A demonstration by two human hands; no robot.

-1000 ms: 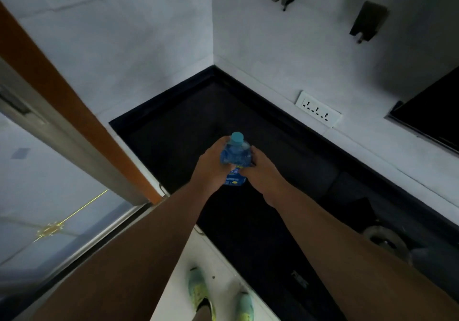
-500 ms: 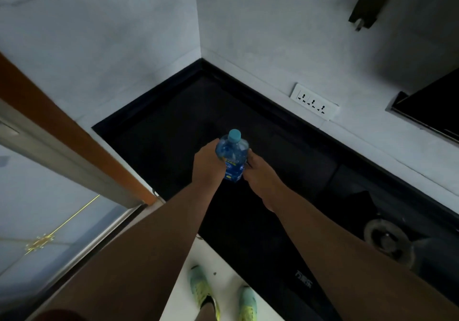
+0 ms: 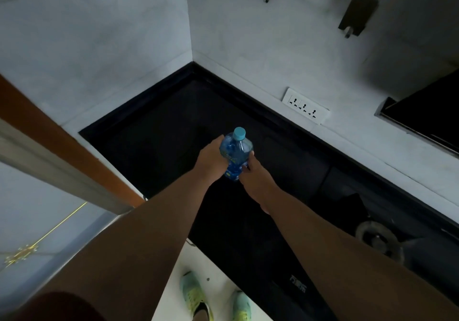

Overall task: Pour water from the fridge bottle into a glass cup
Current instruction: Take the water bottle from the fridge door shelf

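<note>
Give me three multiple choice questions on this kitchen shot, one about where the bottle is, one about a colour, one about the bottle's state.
1. Where is the clear blue plastic water bottle?
A. between both hands, above the black countertop
B. on the white floor
C. beside the shoes

2. What colour is the bottle's screw cap?
A. red
B. light blue
C. black

3. What state is the bottle in?
A. tipped and pouring
B. lying open
C. upright, cap on

Answers:
1 A: the left hand and right hand grip its sides over the black countertop.
2 B: the cap shows light blue.
3 C: the cap sits on top and no water runs.
</note>
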